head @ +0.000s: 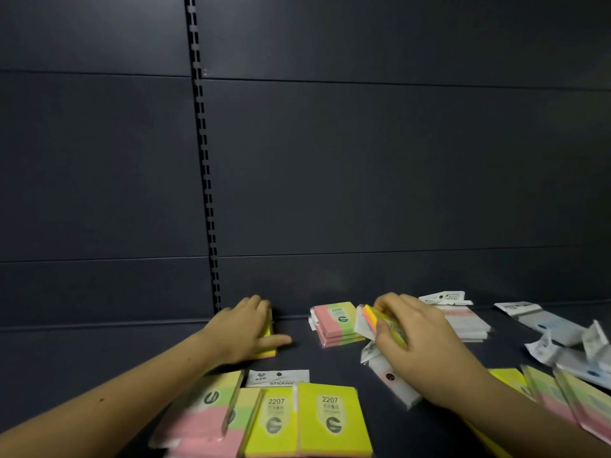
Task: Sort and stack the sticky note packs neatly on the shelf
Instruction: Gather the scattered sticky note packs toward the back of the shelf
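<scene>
Head view looks down on a dark shelf [99, 352] with a dark panelled back wall [363, 160] and a slotted upright [206, 193] running down toward 11 o'clock. At about 10 o'clock from the picture's lower centre, the left hand [244, 332] lies palm down on a yellow sticky note pack [269, 350], fingers spread flat over it and reaching the back wall, thumb stretched out to 3 o'clock; only the pack's right edge and near corner show past the palm. At 2 o'clock the right hand [420, 338] pinches a tilted multicolour pack [372, 320] between thumb and fingertips, its striped edge lifted above the shelf and facing 9 o'clock. Between the two hands a pink-and-green stack marked 2209 [335, 323] sits just in front of the back wall, its edges roughly squared. A bare strip of shelf lies open between the yellow pack and this stack, and more bare shelf spreads out at 9 o'clock beyond the left forearm. Behind the right hand, at 1 o'clock, a pale pink stack [466, 323] rests flat, and loose white-wrapped packs [562, 345] lie scattered toward 3 o'clock. Along the near edge, at 6 o'clock, two yellow packs marked 2207 [327, 421] lie side by side, touching pink-and-green packs [205, 414] at 7 o'clock.
</scene>
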`<action>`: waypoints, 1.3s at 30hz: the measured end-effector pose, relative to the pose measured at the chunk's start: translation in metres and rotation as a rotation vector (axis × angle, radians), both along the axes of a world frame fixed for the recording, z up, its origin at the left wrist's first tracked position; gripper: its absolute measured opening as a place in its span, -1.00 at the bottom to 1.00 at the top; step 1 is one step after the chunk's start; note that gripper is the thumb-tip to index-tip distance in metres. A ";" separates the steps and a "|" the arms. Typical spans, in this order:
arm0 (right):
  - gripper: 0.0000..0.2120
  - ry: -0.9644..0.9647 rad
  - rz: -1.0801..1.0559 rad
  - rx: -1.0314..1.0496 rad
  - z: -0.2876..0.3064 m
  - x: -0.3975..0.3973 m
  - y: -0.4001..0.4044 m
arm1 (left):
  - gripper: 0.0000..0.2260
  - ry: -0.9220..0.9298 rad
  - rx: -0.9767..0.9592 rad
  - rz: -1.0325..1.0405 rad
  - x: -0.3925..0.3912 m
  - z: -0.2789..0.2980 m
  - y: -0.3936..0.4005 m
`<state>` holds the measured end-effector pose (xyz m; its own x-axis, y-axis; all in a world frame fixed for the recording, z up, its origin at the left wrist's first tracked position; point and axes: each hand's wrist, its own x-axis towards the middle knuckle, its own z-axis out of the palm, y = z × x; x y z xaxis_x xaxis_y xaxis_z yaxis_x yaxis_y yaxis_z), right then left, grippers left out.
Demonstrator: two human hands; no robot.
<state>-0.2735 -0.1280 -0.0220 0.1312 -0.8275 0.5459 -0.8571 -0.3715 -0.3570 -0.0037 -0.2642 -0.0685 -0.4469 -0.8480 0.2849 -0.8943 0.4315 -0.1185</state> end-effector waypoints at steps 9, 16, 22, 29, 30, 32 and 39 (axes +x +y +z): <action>-0.89 0.056 -0.011 0.016 -0.004 0.017 -0.009 | 0.15 -0.087 0.029 0.012 -0.002 -0.015 -0.001; -0.82 0.101 -0.033 0.044 -0.001 0.032 -0.013 | 0.17 -0.173 0.128 -0.038 0.005 -0.009 -0.010; -0.76 0.137 -0.062 0.035 0.010 0.053 -0.027 | 0.03 -0.050 0.194 -0.024 0.011 0.015 0.006; -0.78 0.214 -0.035 0.044 0.023 0.102 -0.054 | -0.55 0.068 0.048 0.075 0.054 0.053 0.028; -0.78 0.222 -0.032 0.059 0.023 0.110 -0.059 | -0.59 0.075 0.045 0.093 0.061 0.056 0.033; -0.76 0.240 -0.029 0.085 0.020 0.126 -0.070 | -0.65 0.088 0.040 0.127 0.071 0.058 0.041; -0.60 0.354 -0.074 0.126 -0.005 0.174 -0.102 | -0.73 0.150 0.042 0.180 0.099 0.050 0.063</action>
